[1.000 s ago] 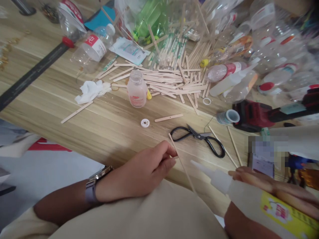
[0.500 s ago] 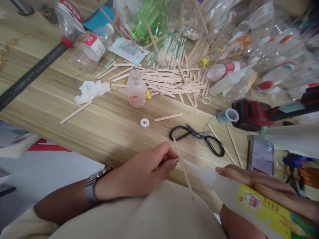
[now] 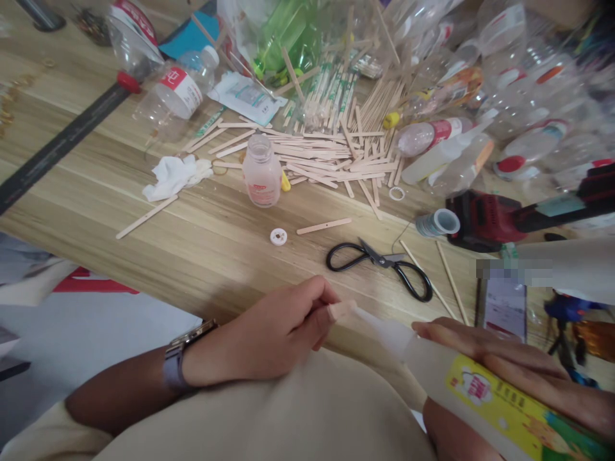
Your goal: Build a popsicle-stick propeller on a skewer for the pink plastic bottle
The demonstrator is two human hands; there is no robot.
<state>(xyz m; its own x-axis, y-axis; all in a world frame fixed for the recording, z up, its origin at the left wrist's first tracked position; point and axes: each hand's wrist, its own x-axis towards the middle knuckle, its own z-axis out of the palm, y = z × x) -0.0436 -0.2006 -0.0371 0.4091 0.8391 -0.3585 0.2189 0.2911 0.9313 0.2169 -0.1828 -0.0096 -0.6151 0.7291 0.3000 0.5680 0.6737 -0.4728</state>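
My left hand [image 3: 269,333], with a watch on the wrist, pinches a small wooden stick piece [image 3: 344,310] between thumb and forefinger at the table's front edge. My right hand [image 3: 504,362] is wrapped round a white glue bottle [image 3: 500,403] with a yellow and green label. The bottle's long translucent nozzle [image 3: 384,330] points left, and its tip is at or very near the wooden piece. Black-handled scissors [image 3: 382,260] lie partly open just beyond my hands.
Wooden sticks [image 3: 317,153] are heaped behind a small upright bottle [image 3: 262,173]. A white disc [image 3: 278,236] and a single stick [image 3: 324,226] lie nearer. Plastic bottles [image 3: 533,150] crowd the back right, near a red and black tool [image 3: 480,221] and a phone [image 3: 503,304].
The wooden stick between my hands has turned and no longer shows as a long upright piece. The glue bottle has shifted slightly left, its nozzle now at the piece in my left hand.
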